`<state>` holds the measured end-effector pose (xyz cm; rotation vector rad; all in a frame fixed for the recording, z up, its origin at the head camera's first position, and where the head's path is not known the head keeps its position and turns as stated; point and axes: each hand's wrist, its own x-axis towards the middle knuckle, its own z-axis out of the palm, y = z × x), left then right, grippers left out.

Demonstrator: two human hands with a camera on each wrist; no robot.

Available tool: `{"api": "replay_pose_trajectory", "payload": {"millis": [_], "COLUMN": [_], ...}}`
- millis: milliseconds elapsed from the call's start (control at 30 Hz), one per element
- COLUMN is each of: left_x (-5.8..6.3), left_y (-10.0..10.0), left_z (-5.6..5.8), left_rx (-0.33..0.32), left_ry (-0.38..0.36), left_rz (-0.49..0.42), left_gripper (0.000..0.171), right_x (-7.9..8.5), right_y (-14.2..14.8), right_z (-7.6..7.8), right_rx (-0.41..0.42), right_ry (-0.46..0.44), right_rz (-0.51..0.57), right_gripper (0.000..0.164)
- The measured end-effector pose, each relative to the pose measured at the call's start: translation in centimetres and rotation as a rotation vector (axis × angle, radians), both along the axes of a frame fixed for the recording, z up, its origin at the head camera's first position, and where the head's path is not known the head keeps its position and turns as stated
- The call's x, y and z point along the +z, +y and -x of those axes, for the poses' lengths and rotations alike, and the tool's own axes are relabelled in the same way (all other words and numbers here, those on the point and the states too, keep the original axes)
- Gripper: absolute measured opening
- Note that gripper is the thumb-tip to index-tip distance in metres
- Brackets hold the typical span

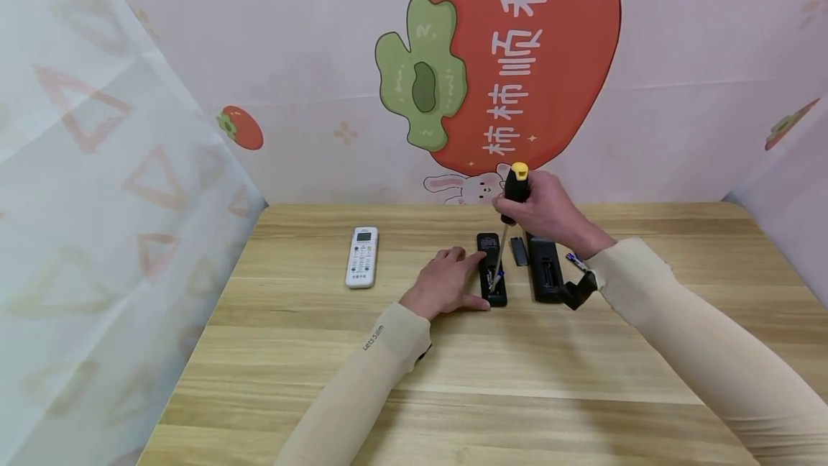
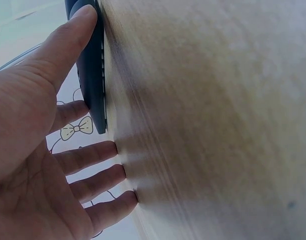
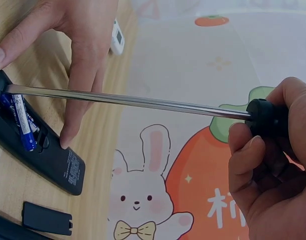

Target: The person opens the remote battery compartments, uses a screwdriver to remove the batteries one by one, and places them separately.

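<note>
Right wrist view: right grip point(image 3: 283, 180) clenched round the screwdriver point(image 3: 158, 104), shaft slanting to blue batteries point(image 3: 24, 125) in the black remote control point(image 3: 52, 162), left of frame; tip contact unclear. Left grip point(image 3: 85, 42) released, thumb and forefinger against the remote control, presumably steadying it.

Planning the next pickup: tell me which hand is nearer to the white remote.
Left. The left hand is right of the white remote, a gap between them, touching a black remote; the right hand is farther right, raised and gripping the screwdriver.
</note>
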<state>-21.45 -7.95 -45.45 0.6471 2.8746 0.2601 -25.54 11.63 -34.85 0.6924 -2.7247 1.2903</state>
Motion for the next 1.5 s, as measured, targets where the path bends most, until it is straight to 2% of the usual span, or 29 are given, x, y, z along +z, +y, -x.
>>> {"api": "replay_pose_trajectory", "payload": {"millis": [500,733,1067,1267,1500], "left_x": [0.1,0.0,0.0,-0.1,-0.1], "left_y": [0.0,0.1,-0.1,-0.1,-0.1], "left_z": [-0.1,-0.1,-0.2,-0.2,-0.2], "left_rx": [0.008,0.008,0.0,0.003,0.014], "left_ry": [-0.001,0.003,0.01,0.007,-0.001], "left_rz": [0.005,-0.004,-0.017,-0.028,-0.038], "left_gripper": [0.094,0.094,0.094,0.093,0.093], "right_x": [-0.1,-0.5,-0.9,-1.1,-1.0], "right_y": [0.2,0.4,0.4,0.4,0.7], "right_z": [-0.4,-1.3,-2.9,-3.2,-3.9], "right_rx": [0.019,0.026,0.084,0.094,0.178], "right_ry": [0.01,0.065,0.158,0.223,0.271], "right_rz": [0.003,0.029,0.064,0.075,0.106], "right_gripper": [0.02,0.019,0.012,0.014,0.025]}}
